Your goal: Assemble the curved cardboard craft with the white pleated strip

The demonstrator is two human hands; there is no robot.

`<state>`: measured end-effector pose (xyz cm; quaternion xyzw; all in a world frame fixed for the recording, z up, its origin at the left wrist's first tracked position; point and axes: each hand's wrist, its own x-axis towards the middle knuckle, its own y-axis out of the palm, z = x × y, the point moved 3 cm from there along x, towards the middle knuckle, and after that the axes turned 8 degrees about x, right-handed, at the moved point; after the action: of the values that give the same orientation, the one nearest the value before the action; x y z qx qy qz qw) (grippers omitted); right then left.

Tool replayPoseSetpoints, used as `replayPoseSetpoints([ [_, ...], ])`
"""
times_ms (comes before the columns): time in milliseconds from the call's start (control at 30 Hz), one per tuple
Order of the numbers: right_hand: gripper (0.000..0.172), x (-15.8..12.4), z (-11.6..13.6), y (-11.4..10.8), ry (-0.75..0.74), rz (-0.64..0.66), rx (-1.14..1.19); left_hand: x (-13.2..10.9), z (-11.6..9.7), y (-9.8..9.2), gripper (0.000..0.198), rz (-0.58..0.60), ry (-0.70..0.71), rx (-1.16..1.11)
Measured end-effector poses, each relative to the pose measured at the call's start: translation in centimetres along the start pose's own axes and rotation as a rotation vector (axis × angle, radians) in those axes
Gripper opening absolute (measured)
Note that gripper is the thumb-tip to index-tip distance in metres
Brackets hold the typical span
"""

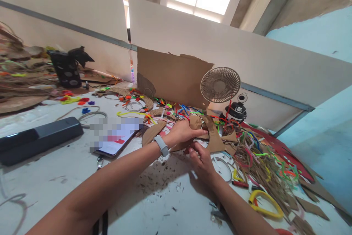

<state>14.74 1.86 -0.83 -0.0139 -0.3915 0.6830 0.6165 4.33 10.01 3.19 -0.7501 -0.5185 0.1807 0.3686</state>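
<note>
A curved, cut cardboard piece (216, 140) stands tilted over the white table, in front of the heap of craft scraps. My left hand (181, 132), with a grey watch on its wrist, is closed on this piece, thumb stretched along it to the right. Just below, my right hand (202, 160) has its fingers curled against the lower edge of the cardboard; its fingertips are partly hidden. Another rounded cardboard piece (154, 132) lies left of my left hand.
A phone (118, 138) and a dark long case (41, 138) lie to the left. Behind stand a small fan (220, 85) and a cardboard sheet (170, 75) against the white partition. Twine and pipe cleaners (258, 158) pile up at right, near a yellow ring (265, 204).
</note>
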Motion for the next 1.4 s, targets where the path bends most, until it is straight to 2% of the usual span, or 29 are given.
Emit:
replayPoseSetpoints([
  [200, 0.024, -0.1, -0.2, 0.0, 0.02, -0.031, 0.04, -0.4, -0.4, 0.0, 0.064, -0.015, -0.023, -0.01],
  [467, 0.015, -0.3, -0.9, -0.1, 0.16, -0.122, 0.193, -1.5, -1.4, 0.2, 0.069, -0.105, 0.0, -0.001],
  [867, 0.013, -0.1, 1.5, -0.8, -0.022, -0.219, -0.241, -1.2, -1.4, 0.3, 0.064, -0.135, -0.024, -0.14],
  [1100, 0.012, 0.0, 2.4, -1.2, -0.1, -0.146, -0.253, -0.6, -0.9, 0.2, 0.067, -0.087, -0.039, -0.227],
  [1400, 0.02, 0.1, 1.4, -1.3, -0.087, -0.159, -0.256, -0.8, -1.2, 0.0, 0.06, -0.109, -0.059, -0.247],
])
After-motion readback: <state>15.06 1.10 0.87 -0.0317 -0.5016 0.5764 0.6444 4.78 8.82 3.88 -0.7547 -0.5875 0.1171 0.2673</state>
